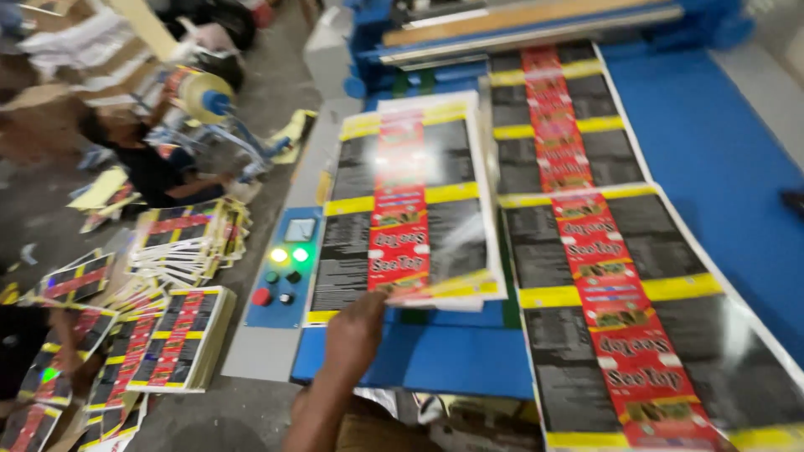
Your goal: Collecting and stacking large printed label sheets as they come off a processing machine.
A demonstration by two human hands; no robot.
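Control panel [283,268] with lit buttons, floor stacks [177,339] of sheets.

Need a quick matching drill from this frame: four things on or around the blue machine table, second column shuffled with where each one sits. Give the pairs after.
Things:
1. hand
2. control panel
3. long printed sheet
4. stacks of cut sheets

Places:
A. on the floor, left of the table
B. at the near edge of the glossy sheet pile
C. along the table's left side, green lights lit
D. flat on the right part of the blue table

Pairs: 1-B, 2-C, 3-D, 4-A
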